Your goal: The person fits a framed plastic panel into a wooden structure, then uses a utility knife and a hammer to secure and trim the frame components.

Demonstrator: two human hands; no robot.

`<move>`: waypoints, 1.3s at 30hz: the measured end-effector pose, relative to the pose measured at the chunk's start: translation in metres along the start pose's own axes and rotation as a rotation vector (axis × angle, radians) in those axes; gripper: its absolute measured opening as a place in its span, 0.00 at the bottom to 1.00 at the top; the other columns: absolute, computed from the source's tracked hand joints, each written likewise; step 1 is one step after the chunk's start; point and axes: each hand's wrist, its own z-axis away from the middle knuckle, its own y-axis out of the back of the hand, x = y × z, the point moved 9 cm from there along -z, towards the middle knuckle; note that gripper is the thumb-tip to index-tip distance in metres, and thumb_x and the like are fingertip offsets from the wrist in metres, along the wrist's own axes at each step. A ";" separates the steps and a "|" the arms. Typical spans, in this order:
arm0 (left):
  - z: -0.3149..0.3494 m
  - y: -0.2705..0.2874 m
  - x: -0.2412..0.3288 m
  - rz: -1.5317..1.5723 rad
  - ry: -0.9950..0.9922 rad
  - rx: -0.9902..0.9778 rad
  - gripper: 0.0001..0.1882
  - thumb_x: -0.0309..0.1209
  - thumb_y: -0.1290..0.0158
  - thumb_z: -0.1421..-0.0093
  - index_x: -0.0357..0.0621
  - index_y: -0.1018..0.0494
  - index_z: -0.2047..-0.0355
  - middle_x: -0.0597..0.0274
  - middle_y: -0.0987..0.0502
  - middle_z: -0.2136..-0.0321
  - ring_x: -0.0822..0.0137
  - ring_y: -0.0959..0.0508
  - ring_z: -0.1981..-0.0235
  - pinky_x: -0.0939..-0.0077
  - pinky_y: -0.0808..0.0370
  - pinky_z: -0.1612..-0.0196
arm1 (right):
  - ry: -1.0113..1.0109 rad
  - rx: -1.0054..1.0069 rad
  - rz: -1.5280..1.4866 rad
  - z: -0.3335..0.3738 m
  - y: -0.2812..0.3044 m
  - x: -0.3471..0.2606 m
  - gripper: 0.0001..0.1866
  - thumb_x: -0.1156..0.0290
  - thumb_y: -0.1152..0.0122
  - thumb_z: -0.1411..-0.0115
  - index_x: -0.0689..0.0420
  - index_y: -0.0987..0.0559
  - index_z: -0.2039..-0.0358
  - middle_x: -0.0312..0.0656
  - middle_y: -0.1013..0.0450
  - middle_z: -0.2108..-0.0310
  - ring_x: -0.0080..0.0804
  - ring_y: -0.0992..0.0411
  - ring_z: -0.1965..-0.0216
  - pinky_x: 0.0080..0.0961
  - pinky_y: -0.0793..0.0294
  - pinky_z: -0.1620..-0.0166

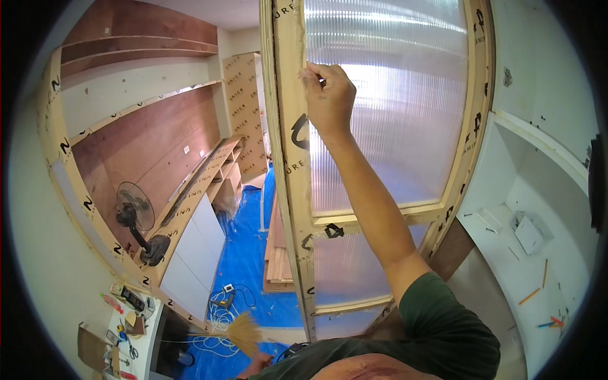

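Observation:
My right hand is raised against a tall door with ribbed translucent panels. Thumb and fingers are pinched together where the pale, film-covered frame meets the upper panel's left edge. Whatever lies between the fingertips is too small to make out. Dark marker strokes and printing run along the frame. Low in the view, my left hand shows only in part beside my dark green shirt. Its fingers are mostly hidden, so its grip cannot be read. Just above it is a straw broom.
Blue sheeting covers the floor at left, with stacked boards, a drill and white cable. A fan stands on the long cabinet. Tools crowd a white counter. White shelving at right holds pencils and small parts.

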 end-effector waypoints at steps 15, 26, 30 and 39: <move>-0.028 0.036 0.088 0.052 -0.213 0.068 0.19 0.44 0.41 0.36 0.39 0.16 0.68 0.53 0.18 0.77 0.61 0.20 0.81 0.62 0.23 0.73 | -0.017 -0.147 -0.098 0.064 0.011 -0.002 0.18 0.76 0.33 0.36 0.62 0.18 0.45 0.42 0.28 0.66 0.24 0.30 0.73 0.22 0.31 0.72; -0.026 0.058 0.094 -0.055 -0.191 0.017 0.19 0.44 0.42 0.35 0.39 0.16 0.68 0.53 0.17 0.77 0.61 0.20 0.80 0.61 0.23 0.72 | -0.556 -0.513 -0.187 0.214 0.180 0.039 0.06 0.74 0.30 0.36 0.57 0.21 0.65 0.34 0.26 0.72 0.19 0.31 0.72 0.22 0.28 0.67; -0.044 0.062 0.128 -0.126 -0.208 -0.035 0.19 0.44 0.43 0.35 0.39 0.16 0.68 0.53 0.17 0.77 0.61 0.20 0.80 0.61 0.22 0.71 | -0.772 -0.596 0.022 0.303 0.273 0.035 0.06 0.73 0.31 0.37 0.60 0.21 0.65 0.38 0.25 0.74 0.26 0.29 0.73 0.26 0.27 0.66; -0.093 0.070 0.205 -0.455 -0.373 -0.130 0.19 0.44 0.44 0.34 0.39 0.15 0.67 0.53 0.17 0.76 0.61 0.19 0.79 0.61 0.22 0.70 | -1.133 -0.476 0.401 0.458 0.478 0.008 0.10 0.67 0.33 0.37 0.61 0.15 0.63 0.44 0.18 0.65 0.36 0.22 0.61 0.33 0.25 0.54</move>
